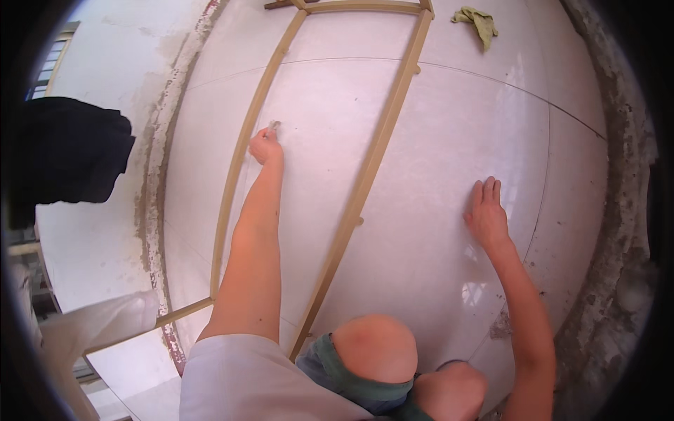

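My left hand is stretched far forward and closed, beside the left long bar of a tan frame. A small greyish-white scrap pokes out at its fingertips; its kind is too small to make out. Pale glossy floor tiles spread beneath both hands. Out to the right of the frame, my right hand rests flat on a tile with its fingers stretched, holding nothing.
A crumpled yellow-green cloth lies at the far right of the frame. Rough, broken edging borders the tiles at right. Along the left runs a stained white wall, with a black cloth-like object in front. My bent knees are close below.
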The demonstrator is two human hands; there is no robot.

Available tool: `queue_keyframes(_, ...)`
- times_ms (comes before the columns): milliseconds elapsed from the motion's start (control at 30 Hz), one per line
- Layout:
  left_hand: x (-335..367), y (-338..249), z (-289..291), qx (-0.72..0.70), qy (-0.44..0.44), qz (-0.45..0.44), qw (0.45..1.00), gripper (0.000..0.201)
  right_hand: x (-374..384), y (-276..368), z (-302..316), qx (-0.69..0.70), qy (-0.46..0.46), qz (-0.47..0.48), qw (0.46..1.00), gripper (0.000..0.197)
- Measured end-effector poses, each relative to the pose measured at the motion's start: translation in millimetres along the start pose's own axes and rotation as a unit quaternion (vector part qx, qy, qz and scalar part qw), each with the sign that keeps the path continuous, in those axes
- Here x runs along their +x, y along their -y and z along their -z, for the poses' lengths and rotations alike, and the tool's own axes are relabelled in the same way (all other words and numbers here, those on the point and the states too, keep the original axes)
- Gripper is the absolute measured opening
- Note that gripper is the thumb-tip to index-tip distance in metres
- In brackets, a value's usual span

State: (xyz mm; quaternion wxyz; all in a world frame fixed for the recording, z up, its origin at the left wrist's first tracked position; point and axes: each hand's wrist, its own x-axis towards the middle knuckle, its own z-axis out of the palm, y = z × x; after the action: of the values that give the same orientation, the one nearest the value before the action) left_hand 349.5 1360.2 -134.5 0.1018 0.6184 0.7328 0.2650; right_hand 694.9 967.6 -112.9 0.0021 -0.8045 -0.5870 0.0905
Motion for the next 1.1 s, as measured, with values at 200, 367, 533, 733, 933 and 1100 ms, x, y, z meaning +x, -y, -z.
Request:
queue_keyframes(200,-8,-2,-29,-0.020,-0.046,-0.159,0.986,0.018,8,15,9,0.031,0.045,0.010,0.998,0.073)
queue_keyframes(367,-115,-55,-24,-0.169,0.202,-0.266,0.927,0.012,5,3,10,-0.013,0.070,0.032,0.997,0.080)
queue_keyframes(533,-149,-61,9,-0.072,0.442,-0.284,0.848,0.009,2,-4,15,-0.012,0.092,0.043,0.995,0.080)
queue_keyframes(733,22,-85,-51,-0.099,0.086,-0.241,0.962,0.007,12,5,23,-0.010,0.096,0.062,0.993,0.081)
queue_keyframes(933,-48,-134,-92,-0.182,0.238,-0.301,0.905,0.013,7,-4,20,-0.043,0.085,0.066,0.993,0.082)
queue_keyframes(1100,-92,-108,-45,-0.167,0.466,-0.335,0.801,0.016,13,1,23,-0.070,0.110,0.080,0.988,0.081)
